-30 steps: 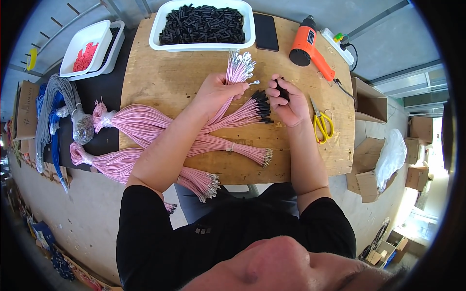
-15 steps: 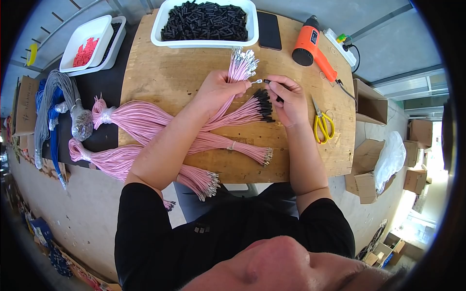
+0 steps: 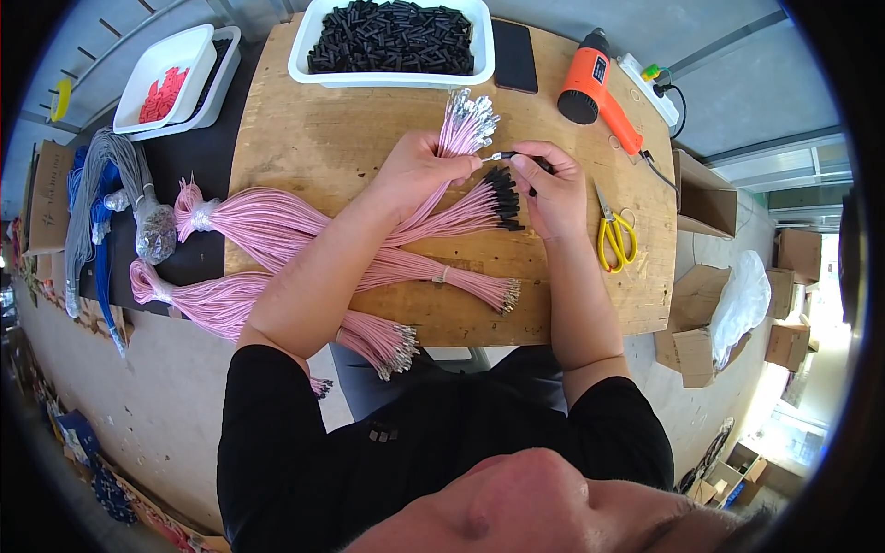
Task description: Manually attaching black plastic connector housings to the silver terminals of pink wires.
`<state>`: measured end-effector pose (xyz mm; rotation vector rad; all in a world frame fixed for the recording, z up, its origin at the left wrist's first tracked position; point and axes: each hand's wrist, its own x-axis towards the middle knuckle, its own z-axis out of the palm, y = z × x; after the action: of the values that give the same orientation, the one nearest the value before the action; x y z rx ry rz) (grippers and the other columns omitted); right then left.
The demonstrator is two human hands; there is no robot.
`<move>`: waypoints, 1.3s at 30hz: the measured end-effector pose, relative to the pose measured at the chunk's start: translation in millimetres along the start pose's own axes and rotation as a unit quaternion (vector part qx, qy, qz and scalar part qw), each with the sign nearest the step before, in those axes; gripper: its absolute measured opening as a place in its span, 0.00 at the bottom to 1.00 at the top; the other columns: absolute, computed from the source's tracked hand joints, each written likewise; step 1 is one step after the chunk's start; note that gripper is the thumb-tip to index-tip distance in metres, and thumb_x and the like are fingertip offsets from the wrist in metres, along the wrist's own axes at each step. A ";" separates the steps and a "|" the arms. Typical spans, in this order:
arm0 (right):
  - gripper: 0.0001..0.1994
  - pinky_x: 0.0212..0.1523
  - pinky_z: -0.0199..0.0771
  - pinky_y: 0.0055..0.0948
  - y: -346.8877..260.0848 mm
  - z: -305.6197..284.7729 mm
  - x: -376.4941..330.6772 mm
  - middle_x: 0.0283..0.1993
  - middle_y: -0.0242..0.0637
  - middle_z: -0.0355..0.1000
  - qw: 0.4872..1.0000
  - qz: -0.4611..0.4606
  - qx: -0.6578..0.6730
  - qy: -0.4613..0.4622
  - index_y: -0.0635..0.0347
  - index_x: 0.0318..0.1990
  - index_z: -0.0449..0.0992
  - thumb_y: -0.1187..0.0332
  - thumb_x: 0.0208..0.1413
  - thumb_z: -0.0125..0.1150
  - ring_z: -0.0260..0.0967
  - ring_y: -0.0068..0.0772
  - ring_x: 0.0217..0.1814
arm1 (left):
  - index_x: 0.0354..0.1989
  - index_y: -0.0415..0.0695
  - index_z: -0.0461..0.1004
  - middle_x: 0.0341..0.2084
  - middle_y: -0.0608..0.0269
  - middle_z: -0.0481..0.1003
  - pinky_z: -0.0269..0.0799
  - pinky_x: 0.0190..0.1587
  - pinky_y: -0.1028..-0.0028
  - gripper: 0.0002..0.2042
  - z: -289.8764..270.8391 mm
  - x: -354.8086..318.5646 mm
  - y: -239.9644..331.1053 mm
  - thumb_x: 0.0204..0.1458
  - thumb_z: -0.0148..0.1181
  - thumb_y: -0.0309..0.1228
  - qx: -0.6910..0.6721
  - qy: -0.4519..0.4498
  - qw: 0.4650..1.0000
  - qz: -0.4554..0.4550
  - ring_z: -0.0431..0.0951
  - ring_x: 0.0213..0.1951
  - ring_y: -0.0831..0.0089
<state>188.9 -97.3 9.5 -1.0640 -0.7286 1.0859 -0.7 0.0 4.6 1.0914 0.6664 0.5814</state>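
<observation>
My left hand [image 3: 416, 173] is closed around a bundle of pink wires [image 3: 467, 129] whose silvery metal terminals fan out above the fist. Between its thumb and finger, one wire's terminal [image 3: 491, 158] points to the right. My right hand [image 3: 551, 189] pinches a small black sleeve [image 3: 507, 155] at that terminal; how far the sleeve covers it is too small to tell. More black pieces show among the right fingers. Just below the hands lie pink wires ending in black sleeves [image 3: 502, 198]. Further pink wire bundles [image 3: 267, 217] stretch across the table to the left.
A white tub [image 3: 300, 69] of black sleeves stands at the back, beside a dark phone [image 3: 514, 57]. Rightward lie an orange heat gun [image 3: 599, 92], a power strip [image 3: 650, 88] and yellow-handled scissors [image 3: 615, 241]. Far left are a tub [image 3: 129, 115] with red pieces and grey wires [image 3: 111, 170].
The black sleeve in my right hand has come closer to the terminal and now meets its tip. The held wire bundle has shifted slightly to the right.
</observation>
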 end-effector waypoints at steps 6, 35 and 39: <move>0.09 0.27 0.61 0.17 0.2 -0.2 -0.3 0.29 0.29 0.72 1.000 -0.015 -0.003 0.001 0.69 0.44 0.80 0.82 0.56 0.63 0.63 0.16 0.26 | 0.36 0.35 0.79 0.25 0.65 0.76 0.68 0.33 0.77 0.07 -2.6 0.9 -1.8 0.51 0.67 0.25 0.022 -0.012 1.000 -0.002 0.73 0.28 0.79; 0.09 0.19 0.51 0.13 -4.6 -16.5 7.0 0.35 0.37 0.75 0.974 0.151 0.160 -0.053 0.67 0.43 0.76 0.69 0.64 0.59 0.58 0.17 0.23 | 0.37 0.33 0.80 0.29 0.60 0.80 0.74 0.37 0.77 0.10 -1.1 0.2 -1.6 0.51 0.70 0.27 0.073 0.003 0.997 0.007 0.78 0.31 0.78; 0.09 0.19 0.52 0.14 -1.2 -16.9 7.5 0.35 0.37 0.75 0.974 0.151 0.158 -0.062 0.67 0.43 0.76 0.69 0.64 0.59 0.58 0.17 0.24 | 0.38 0.33 0.80 0.30 0.61 0.80 0.73 0.37 0.77 0.10 -1.4 1.5 -3.1 0.51 0.69 0.27 0.077 -0.004 0.997 0.011 0.78 0.31 0.78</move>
<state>206.7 -95.7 4.5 -0.8539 -0.4769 1.4863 -0.4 0.8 1.0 1.2449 0.7007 0.5506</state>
